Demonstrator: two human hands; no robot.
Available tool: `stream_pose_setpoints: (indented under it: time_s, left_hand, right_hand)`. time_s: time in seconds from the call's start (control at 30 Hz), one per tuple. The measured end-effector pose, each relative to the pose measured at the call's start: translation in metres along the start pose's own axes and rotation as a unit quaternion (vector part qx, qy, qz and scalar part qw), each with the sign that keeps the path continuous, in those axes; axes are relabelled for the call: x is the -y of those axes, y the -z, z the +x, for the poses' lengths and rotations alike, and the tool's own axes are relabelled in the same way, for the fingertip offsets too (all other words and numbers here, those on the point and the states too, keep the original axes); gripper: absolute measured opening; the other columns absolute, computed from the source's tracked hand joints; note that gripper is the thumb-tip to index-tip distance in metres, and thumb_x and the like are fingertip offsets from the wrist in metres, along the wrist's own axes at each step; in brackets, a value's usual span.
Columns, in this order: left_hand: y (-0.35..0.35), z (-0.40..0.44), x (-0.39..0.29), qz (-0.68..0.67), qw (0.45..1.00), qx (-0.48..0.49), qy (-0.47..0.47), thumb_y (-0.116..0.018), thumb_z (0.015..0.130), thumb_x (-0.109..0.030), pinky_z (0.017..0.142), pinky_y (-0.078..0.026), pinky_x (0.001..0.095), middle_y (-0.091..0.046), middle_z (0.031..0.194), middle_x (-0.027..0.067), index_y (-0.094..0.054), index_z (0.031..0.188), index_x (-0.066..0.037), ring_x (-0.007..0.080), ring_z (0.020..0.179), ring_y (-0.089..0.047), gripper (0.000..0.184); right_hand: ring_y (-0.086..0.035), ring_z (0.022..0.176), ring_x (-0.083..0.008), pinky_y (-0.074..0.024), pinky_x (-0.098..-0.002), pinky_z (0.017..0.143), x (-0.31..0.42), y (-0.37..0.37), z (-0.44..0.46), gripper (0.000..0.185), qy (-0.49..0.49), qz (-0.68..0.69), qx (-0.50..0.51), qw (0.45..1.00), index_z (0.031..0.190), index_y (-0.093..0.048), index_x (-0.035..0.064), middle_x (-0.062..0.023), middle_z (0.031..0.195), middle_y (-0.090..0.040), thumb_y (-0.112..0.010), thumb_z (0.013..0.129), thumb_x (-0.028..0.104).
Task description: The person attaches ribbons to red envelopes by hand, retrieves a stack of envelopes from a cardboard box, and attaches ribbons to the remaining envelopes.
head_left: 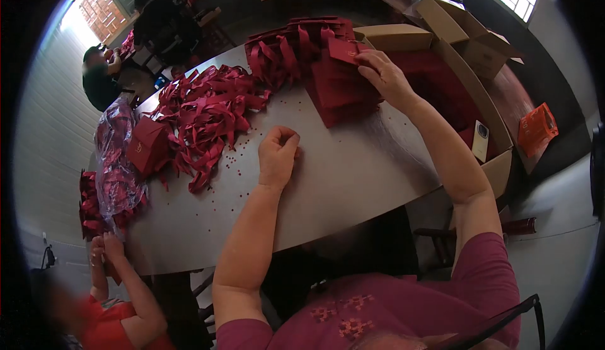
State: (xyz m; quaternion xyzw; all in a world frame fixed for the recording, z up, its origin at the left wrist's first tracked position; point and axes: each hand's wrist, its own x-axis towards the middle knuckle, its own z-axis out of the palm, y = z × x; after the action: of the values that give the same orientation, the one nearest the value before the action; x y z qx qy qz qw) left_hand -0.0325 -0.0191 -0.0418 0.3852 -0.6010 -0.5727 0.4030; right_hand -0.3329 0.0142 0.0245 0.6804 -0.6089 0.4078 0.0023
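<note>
My right hand (389, 80) pinches the edge of a dark red gift bag (345, 50) with a small gold mark, at the top of a stack of flat red bags (343, 91). Over the middle of the grey table (340, 180), my left hand (276, 154) is closed in a loose fist. A hint of red shows at its fingertips, but what it holds is hidden. Left of that fist lies a large heap of red ribbons (211, 107). More red bags with ribbon handles (296, 44) are lined up at the table's far edge.
Small red dots (230, 160) are scattered on the tabletop. An open cardboard box (469, 88) with red material and a phone (480, 141) stands at right, near an orange packet (537, 128). At lower left, a person in red (110, 321) works beside a plastic-wrapped bundle (116, 161). Other people sit farther back.
</note>
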Motion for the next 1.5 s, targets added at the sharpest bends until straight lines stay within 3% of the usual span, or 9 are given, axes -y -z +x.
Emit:
stream_pose_setpoints:
  time_s: [0.4,0.63,0.87,0.97,1.03,1.1,1.17,1.23,1.5]
  left_hand:
    - [-0.002,-0.004,-0.003,-0.003,1.0,0.0,0.006,-0.06,0.089,-0.008,0.06,-0.045,0.0234,-0.06,0.077,0.001,-0.06,0.093,-0.002,0.0086,0.064,-0.054,0.007]
    - [-0.003,0.005,-0.027,-0.153,0.988,-0.007,0.023,-0.063,0.094,-0.023,0.069,-0.051,0.0254,-0.062,0.093,0.0037,-0.057,0.103,-0.005,0.0118,0.076,-0.06,0.021]
    - [-0.042,0.03,-0.052,-0.067,0.985,-0.074,0.143,-0.065,0.092,-0.021,0.077,-0.053,0.028,-0.063,0.105,0.0071,-0.053,0.113,-0.003,0.0158,0.092,-0.062,0.03]
    - [-0.031,0.051,-0.002,-0.234,0.963,0.013,0.137,-0.068,0.089,-0.016,0.08,-0.049,0.0334,-0.063,0.108,0.0069,-0.054,0.115,-0.005,0.0184,0.097,-0.062,0.032]
    - [-0.029,0.049,-0.003,-0.237,0.96,0.016,0.149,-0.066,0.09,-0.015,0.083,-0.049,0.0338,-0.063,0.11,0.0069,-0.054,0.116,-0.005,0.0188,0.099,-0.062,0.03]
    - [-0.029,0.048,-0.002,-0.241,0.957,0.019,0.161,-0.065,0.091,-0.014,0.085,-0.048,0.0343,-0.063,0.112,0.0068,-0.055,0.116,-0.006,0.0192,0.102,-0.062,0.028]
    - [-0.029,0.049,-0.003,-0.304,0.937,0.066,0.158,-0.062,0.093,-0.013,0.086,-0.047,0.0343,-0.064,0.115,0.006,-0.056,0.116,-0.007,0.0194,0.107,-0.061,0.025]
    - [-0.028,0.05,-0.002,-0.289,0.942,0.062,0.161,-0.061,0.093,-0.013,0.088,-0.047,0.0354,-0.064,0.116,0.0064,-0.057,0.116,-0.006,0.0202,0.108,-0.061,0.024]
    - [-0.041,0.049,-0.002,-0.302,0.937,0.029,0.174,-0.059,0.094,-0.013,0.092,-0.047,0.0374,-0.063,0.118,0.0074,-0.058,0.117,-0.006,0.0212,0.109,-0.06,0.024]
  right_hand:
    - [-0.047,0.128,-0.0276,-0.0363,-0.0458,0.106,0.02,-0.037,-0.019,0.031,0.084,-0.279,0.037,0.956,0.122,-0.062,0.014,-0.0064,0.136,-0.051,-0.06,0.093,0.025]
    - [-0.044,0.132,-0.0281,-0.0341,-0.0523,0.107,0.036,-0.038,-0.029,0.041,0.242,-0.215,0.012,0.946,0.118,-0.064,0.0156,-0.0054,0.138,-0.05,-0.072,0.08,0.029]
    - [-0.045,0.131,-0.0303,-0.0324,-0.05,0.111,0.035,-0.038,-0.037,0.049,0.304,-0.129,-0.02,0.944,0.121,-0.06,0.0099,-0.0096,0.139,-0.048,-0.075,0.078,0.026]
    - [-0.044,0.131,-0.0327,-0.0341,-0.047,0.111,0.039,-0.032,-0.044,0.047,0.225,0.114,-0.058,0.966,0.123,-0.059,0.0073,-0.0133,0.14,-0.045,-0.073,0.079,0.016]
    - [-0.045,0.129,-0.0293,-0.0389,-0.0365,0.107,0.039,-0.03,-0.041,0.037,0.184,0.131,-0.126,0.966,0.126,-0.055,0.0061,-0.0147,0.136,-0.046,-0.062,0.089,0.008]
    - [-0.047,0.126,-0.0227,-0.0409,-0.0354,0.104,0.031,-0.039,-0.033,0.032,-0.002,0.511,-0.195,0.837,0.126,-0.055,0.0044,-0.0109,0.136,-0.045,-0.053,0.094,0.005]
    - [-0.045,0.128,-0.0192,-0.0417,-0.0346,0.104,0.019,-0.032,-0.032,0.033,-0.058,0.543,-0.164,0.821,0.133,-0.048,0.0058,-0.0074,0.135,-0.047,-0.039,0.101,0.006]
    - [-0.049,0.121,-0.0149,-0.0434,-0.0323,0.101,0.004,-0.029,-0.031,0.031,-0.076,0.474,-0.092,0.873,0.131,-0.05,0.0062,-0.0049,0.13,-0.051,-0.044,0.1,0.009]
    - [-0.055,0.107,-0.01,-0.0455,-0.0264,0.094,0.031,-0.013,-0.04,0.034,-0.048,0.448,-0.032,0.892,0.129,-0.054,0.0044,-0.0034,0.121,-0.057,-0.054,0.098,0.018]
